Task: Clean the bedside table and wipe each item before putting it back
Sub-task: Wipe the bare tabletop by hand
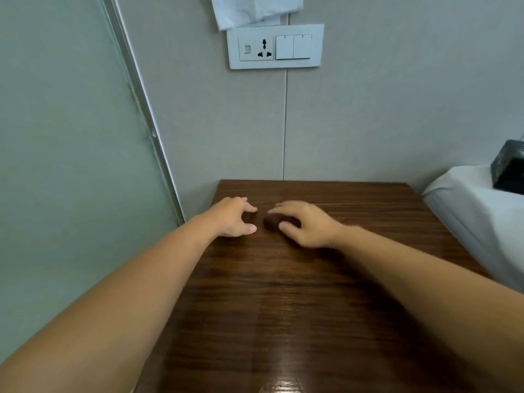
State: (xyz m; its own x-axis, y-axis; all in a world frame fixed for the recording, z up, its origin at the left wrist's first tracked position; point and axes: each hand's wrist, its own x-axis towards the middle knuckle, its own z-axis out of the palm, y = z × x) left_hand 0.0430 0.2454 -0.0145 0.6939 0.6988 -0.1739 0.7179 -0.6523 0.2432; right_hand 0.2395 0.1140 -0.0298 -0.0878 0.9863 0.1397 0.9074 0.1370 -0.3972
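The dark wooden bedside table [297, 293] fills the lower middle of the head view, and its glossy top shows bare wood. My left hand [234, 217] hovers over the far left part of the top with loosely curved fingers, holding nothing. Just to its right, my right hand [304, 224] curls its fingers and thumb over a small dark brown object [273, 221] lying on the wood. The object is blurred and I cannot tell what it is. The two hands are a thumb's width apart.
A white socket and switch panel [275, 46] is on the wall behind the table, with white cloth or paper [255, 9] hanging above it. A bed with a white sheet [479, 214] adjoins on the right, carrying a black box [509, 168]. A frosted glass panel [71, 137] stands left.
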